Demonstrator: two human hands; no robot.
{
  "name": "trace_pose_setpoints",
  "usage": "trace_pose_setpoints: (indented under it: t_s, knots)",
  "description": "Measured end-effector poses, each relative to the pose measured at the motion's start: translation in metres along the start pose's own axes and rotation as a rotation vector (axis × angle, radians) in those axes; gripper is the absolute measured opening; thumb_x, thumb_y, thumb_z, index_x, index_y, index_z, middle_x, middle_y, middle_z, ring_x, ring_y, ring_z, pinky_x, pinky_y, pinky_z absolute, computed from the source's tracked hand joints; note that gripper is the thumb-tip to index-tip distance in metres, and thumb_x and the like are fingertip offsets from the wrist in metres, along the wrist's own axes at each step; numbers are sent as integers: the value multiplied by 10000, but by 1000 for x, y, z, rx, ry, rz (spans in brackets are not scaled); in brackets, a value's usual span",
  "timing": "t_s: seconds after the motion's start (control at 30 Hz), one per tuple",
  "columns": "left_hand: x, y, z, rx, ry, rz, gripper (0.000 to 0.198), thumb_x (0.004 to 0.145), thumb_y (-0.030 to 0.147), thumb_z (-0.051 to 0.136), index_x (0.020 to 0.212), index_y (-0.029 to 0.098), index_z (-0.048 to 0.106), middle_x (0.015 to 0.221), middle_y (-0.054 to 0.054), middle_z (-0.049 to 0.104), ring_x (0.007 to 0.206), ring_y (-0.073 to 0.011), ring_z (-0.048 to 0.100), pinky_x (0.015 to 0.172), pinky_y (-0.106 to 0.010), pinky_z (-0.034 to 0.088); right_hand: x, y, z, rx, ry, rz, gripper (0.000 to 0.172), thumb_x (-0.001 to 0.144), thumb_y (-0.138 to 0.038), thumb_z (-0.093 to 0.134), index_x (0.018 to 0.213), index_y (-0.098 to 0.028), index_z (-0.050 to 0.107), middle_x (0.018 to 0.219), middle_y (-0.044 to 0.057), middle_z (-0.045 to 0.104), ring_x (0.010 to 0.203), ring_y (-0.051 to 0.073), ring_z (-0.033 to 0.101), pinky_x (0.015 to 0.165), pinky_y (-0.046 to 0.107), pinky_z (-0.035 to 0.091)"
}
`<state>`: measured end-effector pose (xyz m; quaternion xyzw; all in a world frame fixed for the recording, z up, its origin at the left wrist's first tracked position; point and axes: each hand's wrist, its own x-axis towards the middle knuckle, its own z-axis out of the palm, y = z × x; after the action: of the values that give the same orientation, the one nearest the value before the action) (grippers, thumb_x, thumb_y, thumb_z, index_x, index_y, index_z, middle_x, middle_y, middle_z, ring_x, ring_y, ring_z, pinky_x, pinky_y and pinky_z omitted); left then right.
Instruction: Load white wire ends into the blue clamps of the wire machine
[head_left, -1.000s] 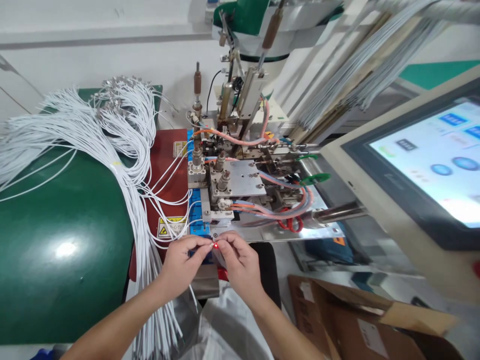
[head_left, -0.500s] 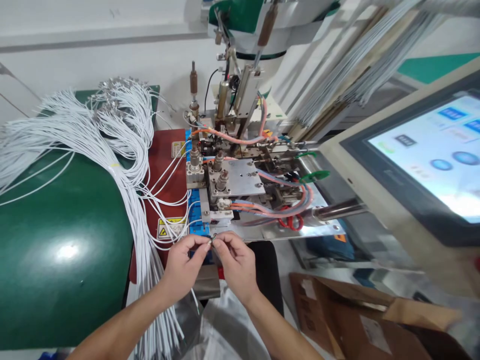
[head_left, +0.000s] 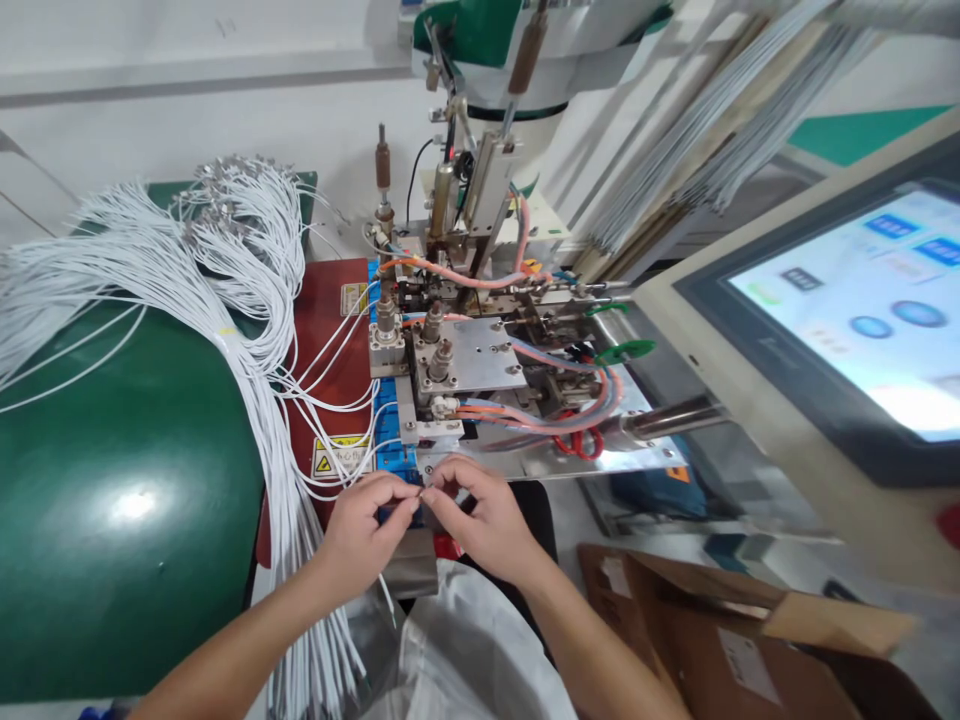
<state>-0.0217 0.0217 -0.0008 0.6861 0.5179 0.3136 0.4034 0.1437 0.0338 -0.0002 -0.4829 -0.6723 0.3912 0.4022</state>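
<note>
"Where the two hands meet, what is shown?"

"Left hand [head_left: 365,530] and right hand [head_left: 484,520], thumb pressed to forefinger on each, pinching between them a tiny piece [head_left: 421,492] too small to identify. It lies just in front of the near end of the blue strip [head_left: 390,430]."

"And the open room?"

"Beyond the fingers, the metal base [head_left: 525,463] sets the boundary. At left, white wires [head_left: 274,430] lie along the edge of the green worktop [head_left: 112,480] and pass beneath the left forearm. Freer space extends rightward, toward the cardboard box [head_left: 682,640]."

"Which markings can be read?"

"A yellow label [head_left: 325,460] bears a warning triangle and Chinese characters, partly crossed by wires; lettering on the screen [head_left: 840,300] is blurred."
</note>
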Motion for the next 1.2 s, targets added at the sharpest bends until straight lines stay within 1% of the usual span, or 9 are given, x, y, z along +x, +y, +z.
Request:
trace_pose_setpoints:
  t_s: [0.13, 0.2, 0.3, 0.37, 0.6, 0.9, 0.97, 1.07, 1.2]
  knots:
    - [2, 3, -9, 174, -183, 59, 156, 790, 140, 494, 729, 194, 628, 689, 1, 606, 648, -125, 552, 621, -230, 432, 3, -4, -10, -149, -227, -124, 117, 770, -157, 531, 676, -191, 593, 636, 10, 573, 636, 145, 523, 596, 258, 412]
    - [1, 2, -7, 206, -129, 13, 134, 772, 136, 496, 710, 190, 602, 640, 15, 581, 596, -118, 536, 568, -217, 420, 0, -2, -1, -176, -144, -121, 136, 788, -170, 517, 679, -186, 596, 647, 20, 578, 648, 153, 526, 609, 271, 410]
    - [-2, -1, 1, 117, 25, -89, 106, 789, 173, 489, 756, 182, 589, 619, 16, 589, 553, -111, 546, 519, -201, 426, -8, 4, 22, -38, 149, 89, 220, 812, -241, 513, 603, -187, 555, 570, -4, 534, 576, 135, 510, 551, 248, 406]
    - [-3, -4, 6, 49, 91, -129, 108, 799, 197, 491, 785, 176, 596, 646, 6, 613, 542, -107, 561, 515, -199, 444, -14, 7, 34, 64, 238, 161, 229, 804, -256, 523, 588, -185, 548, 552, -16, 519, 532, 119, 493, 518, 234, 403]
    - [-4, -10, 12, -99, 130, -191, 117, 786, 233, 531, 820, 160, 616, 645, -8, 633, 540, -110, 591, 532, -201, 483, -16, 10, 33, 223, 246, 235, 144, 772, -274, 558, 677, -175, 601, 625, 7, 566, 565, 122, 510, 521, 237, 422]
    - [-4, -13, 17, -125, 111, -184, 285, 803, 205, 514, 1074, 179, 597, 675, 14, 576, 559, -83, 555, 549, -171, 465, -13, 9, 41, 347, 277, 346, 145, 756, -253, 561, 636, -173, 574, 601, -2, 552, 550, 120, 504, 519, 239, 424]
    - [-4, -14, 19, -139, 111, -191, 252, 806, 213, 510, 1040, 178, 597, 677, 16, 565, 567, -87, 559, 563, -176, 472, -14, 9, 43, 272, 293, 312, 144, 777, -248, 536, 657, -177, 571, 619, 4, 561, 563, 129, 516, 531, 247, 429]
    - [-2, -13, 16, -150, 84, -220, 242, 815, 213, 497, 1048, 177, 550, 663, 29, 547, 568, -91, 562, 575, -187, 478, -16, 14, 41, -4, 310, 139, 114, 790, -212, 517, 694, -188, 572, 677, 29, 588, 659, 162, 549, 630, 281, 439]
    - [2, -9, -2, 54, -45, -174, 367, 809, 186, 511, 1173, 223, 473, 742, 25, 610, 649, -113, 594, 637, -218, 480, -16, 24, 32, -232, 240, 26, 112, 816, -193, 474, 734, -195, 551, 710, 43, 598, 712, 177, 559, 669, 286, 429]
